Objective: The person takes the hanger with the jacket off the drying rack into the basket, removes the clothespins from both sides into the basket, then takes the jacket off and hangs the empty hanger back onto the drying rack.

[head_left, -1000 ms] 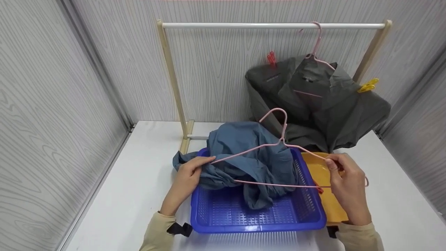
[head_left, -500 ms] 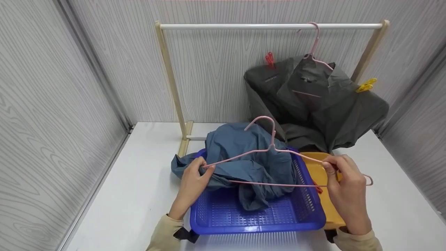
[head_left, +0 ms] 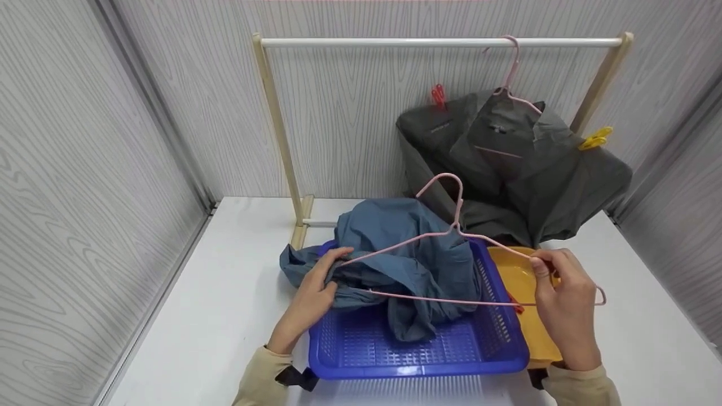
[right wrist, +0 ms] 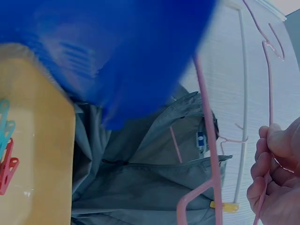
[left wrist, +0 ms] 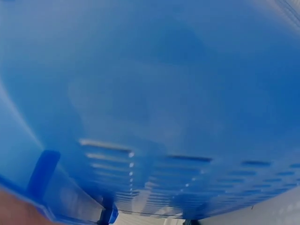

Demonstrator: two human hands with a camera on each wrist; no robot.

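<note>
Basket [head_left: 420, 371] before the rack [head_left: 277, 121]

The basket sits on the table [head_left: 186, 338], a tray [head_left: 533, 332] just to its right with clothes pegs [right wrist: 7, 168] in it. A shirt [head_left: 389, 220] is heaped across the basket's rear and over its left rim. Above the shirt, a hanger [head_left: 456, 226] reaches from the left grip [head_left: 313, 290], at the shirt's left, to the right grip [head_left: 567, 299], over the tray. The rack stands behind the basket. From the right half of its rail [head_left: 366, 43] hangs a jacket [head_left: 502, 169] on a second hanger [head_left: 513, 66], a peg [head_left: 595, 138] at each shoulder.
</note>
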